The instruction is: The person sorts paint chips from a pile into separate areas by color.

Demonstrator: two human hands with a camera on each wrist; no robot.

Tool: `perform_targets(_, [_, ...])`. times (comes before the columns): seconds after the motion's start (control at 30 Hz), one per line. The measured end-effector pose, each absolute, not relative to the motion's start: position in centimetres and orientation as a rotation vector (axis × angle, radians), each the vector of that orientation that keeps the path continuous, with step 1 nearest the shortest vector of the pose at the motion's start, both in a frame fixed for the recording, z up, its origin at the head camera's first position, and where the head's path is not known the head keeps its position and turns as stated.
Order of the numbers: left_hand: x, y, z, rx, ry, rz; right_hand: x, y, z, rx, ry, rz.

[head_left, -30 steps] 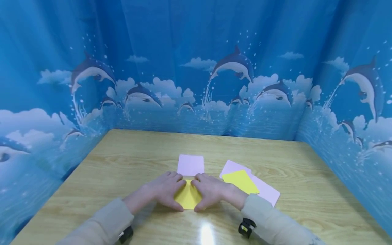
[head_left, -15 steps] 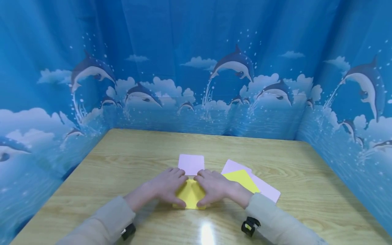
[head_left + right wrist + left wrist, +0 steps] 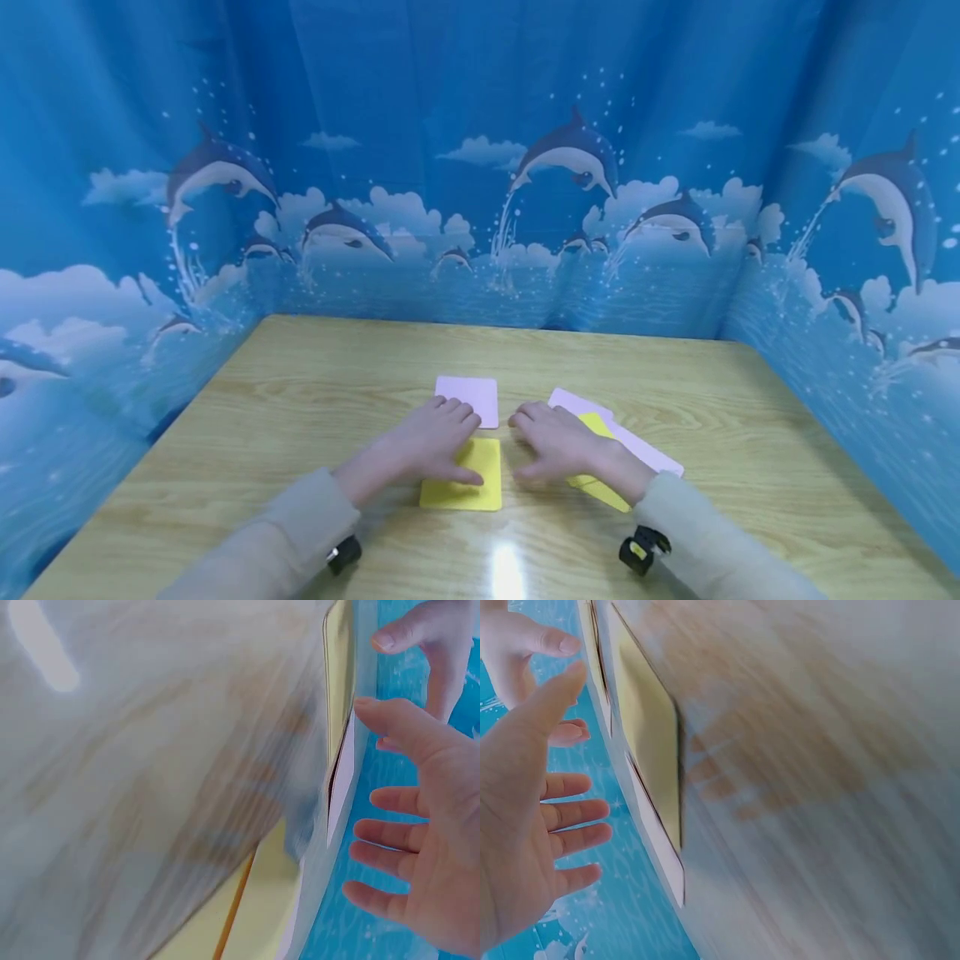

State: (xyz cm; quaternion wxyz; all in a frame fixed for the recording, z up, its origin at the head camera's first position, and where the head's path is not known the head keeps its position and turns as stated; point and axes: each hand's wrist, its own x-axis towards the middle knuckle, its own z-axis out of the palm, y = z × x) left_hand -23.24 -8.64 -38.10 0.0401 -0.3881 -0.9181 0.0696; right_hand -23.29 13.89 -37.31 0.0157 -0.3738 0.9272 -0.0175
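Note:
My left hand [image 3: 435, 440] is held over the table with its fingers spread, overlapping a flat yellow square [image 3: 465, 497] with rounded corners. Nothing shows in its grasp. To the right of that square hovers my right hand [image 3: 557, 442], also with loose, parted fingers and holding nothing. Its wrist and forearm partly hide yellow pieces [image 3: 606, 493] at the right, where the right wrist view shows an edge line between two yellow areas. A pale pink square [image 3: 471, 390] lies behind the yellow one, partly covered by the left fingers. Both wrist views show the hands raised above the flat pieces.
More pale pink pieces [image 3: 643, 448] lie at the right, partly beneath the yellow. The wood-grain table [image 3: 337, 358] is bordered at the back and sides by a blue dolphin curtain [image 3: 420, 150]. A black device [image 3: 637, 550] hangs at the right wrist.
Both hands leave the central yellow square's edges; the right hand has moved right, the left slightly right over the square. The yellow at the right now reaches nearer the front, with an edge line across it.

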Motion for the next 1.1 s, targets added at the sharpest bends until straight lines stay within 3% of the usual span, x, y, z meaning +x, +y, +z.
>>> perform_targets(0.47, [-24.6,-4.5,-37.4,-1.184,-2.768,0.276,-24.6,19.3,-37.1,-1.096,2.910,-0.138])
perform_targets(1.1, [-24.2,1.9,-38.4,-1.155,-2.819,0.284,-24.9,23.1,-38.1,-1.080,2.889,-0.192])
